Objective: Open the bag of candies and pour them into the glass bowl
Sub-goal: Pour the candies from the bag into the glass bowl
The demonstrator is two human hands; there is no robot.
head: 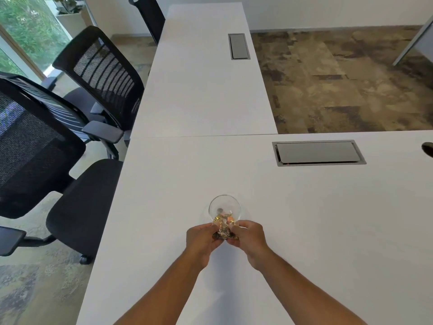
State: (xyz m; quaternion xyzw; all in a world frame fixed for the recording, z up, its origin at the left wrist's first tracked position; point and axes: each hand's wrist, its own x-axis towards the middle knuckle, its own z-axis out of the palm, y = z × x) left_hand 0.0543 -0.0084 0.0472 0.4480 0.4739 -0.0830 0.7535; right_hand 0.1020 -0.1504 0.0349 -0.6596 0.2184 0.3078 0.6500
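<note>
A small clear bag of gold-wrapped candies [223, 227] is held between both hands just above the white table [304, 219]. My left hand [201, 238] pinches its left side and my right hand [249, 235] pinches its right side. Right behind the bag stands the clear glass bowl [224, 202], its near rim overlapped by the bag's top. A small dark item shows inside the bowl; whether it is a candy I cannot tell. Whether the bag's top is sealed or torn is not visible.
Two grey cable hatches [318, 153] [238, 46] are set into the table tops. Black mesh office chairs [70, 141] stand along the left edge. A dark object [427, 148] pokes in at the right border. Carpet lies beyond the table at right.
</note>
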